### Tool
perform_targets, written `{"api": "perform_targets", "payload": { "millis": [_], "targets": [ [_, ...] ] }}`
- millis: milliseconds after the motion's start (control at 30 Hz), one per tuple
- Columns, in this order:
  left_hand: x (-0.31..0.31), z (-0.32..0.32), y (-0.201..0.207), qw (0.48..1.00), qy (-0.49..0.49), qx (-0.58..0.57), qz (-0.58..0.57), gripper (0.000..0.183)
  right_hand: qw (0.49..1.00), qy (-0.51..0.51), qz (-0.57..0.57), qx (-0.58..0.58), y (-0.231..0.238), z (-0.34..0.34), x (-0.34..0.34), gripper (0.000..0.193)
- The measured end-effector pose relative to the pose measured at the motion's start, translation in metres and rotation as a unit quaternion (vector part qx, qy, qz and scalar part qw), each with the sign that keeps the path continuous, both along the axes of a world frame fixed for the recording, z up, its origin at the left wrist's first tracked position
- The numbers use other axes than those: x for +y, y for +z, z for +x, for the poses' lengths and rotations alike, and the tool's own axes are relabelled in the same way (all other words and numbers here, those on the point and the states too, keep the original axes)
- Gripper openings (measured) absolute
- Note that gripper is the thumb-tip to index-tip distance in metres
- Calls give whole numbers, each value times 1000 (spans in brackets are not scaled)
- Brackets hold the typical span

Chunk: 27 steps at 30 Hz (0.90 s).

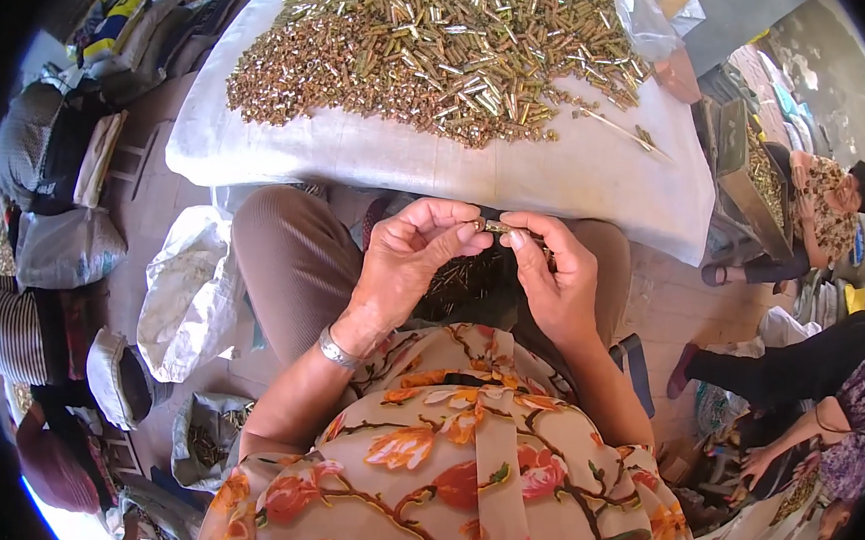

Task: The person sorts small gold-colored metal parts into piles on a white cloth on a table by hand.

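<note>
My left hand [416, 254] and my right hand [560, 279] meet over my lap, just off the near edge of the table. Thumb and forefinger of each are pinched together. Between them lies a small brass-coloured metal tube [497, 226], held sideways by the right fingers. A tiny coppery piece [478, 223] at its left end sits in the left fingertips; whether the two are joined I cannot tell. Beyond my hands are a heap of short metal tubes [488, 53] and, at its left, a heap of tiny coppery pieces [311, 76].
A white cloth [439, 170] covers the table. On it, a thin stick [623, 133] lies at the right of the heap. A wooden box of metal pieces [760, 183] stands at the right. Sacks [190, 293] lie on the left floor. Other people [838, 208] sit at both sides.
</note>
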<state>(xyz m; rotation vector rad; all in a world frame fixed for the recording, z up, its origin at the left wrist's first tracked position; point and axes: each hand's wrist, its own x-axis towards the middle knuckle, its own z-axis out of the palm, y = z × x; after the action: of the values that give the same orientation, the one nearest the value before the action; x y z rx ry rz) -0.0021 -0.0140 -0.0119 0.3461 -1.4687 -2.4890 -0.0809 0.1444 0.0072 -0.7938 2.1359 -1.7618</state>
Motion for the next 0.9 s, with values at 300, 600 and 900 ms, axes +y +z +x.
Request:
{"api": "perform_targets", "payload": {
  "millis": [300,600,900],
  "targets": [
    [8,4,3,1000,11,18,-12,15,992,-10,4,123,2,9,-1,15],
    [6,7,4,992,14,-7,-128,15,997,21,-23,70,-5,2,2,15],
    [-15,4,-4,953,-254,70,147,17,926,172,-100,-321,6,-8,17,20]
  ]
}}
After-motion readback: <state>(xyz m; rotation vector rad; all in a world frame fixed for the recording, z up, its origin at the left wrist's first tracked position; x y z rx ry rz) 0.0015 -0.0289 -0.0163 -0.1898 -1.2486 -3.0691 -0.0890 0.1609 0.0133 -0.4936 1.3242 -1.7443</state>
